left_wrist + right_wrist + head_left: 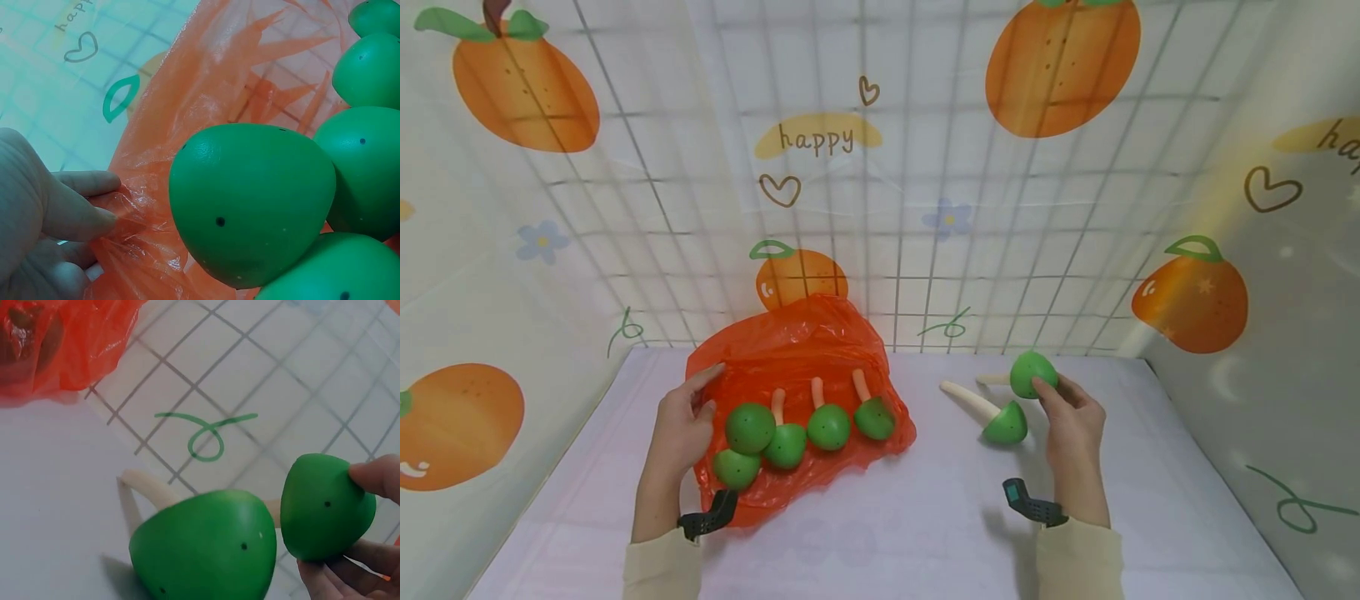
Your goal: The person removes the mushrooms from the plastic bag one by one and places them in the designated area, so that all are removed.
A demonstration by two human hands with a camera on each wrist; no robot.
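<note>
On the left of the table, a red plastic bag (808, 329) lies spread, with several toy mushrooms (829, 427) with green caps and pale stems in it. My left hand (677, 429) pinches the bag's left edge between thumb and fingers, close beside the largest-looking cap (250, 203) in the left wrist view. Over on the right, my right hand (1075, 425) grips another green mushroom (1032, 374) by its cap, the stem pointing left. Just left of that hand, a loose mushroom (1004, 423) lies with its long stem toward the back left; its cap (206, 544) fills the lower right wrist view.
A white cloth covers the table (895, 533). Behind it stands a wire grid (910, 250) under a sheet printed with oranges and hearts, and similar sheets hang at both sides. Each wrist bears a black strapped device (1033, 502).
</note>
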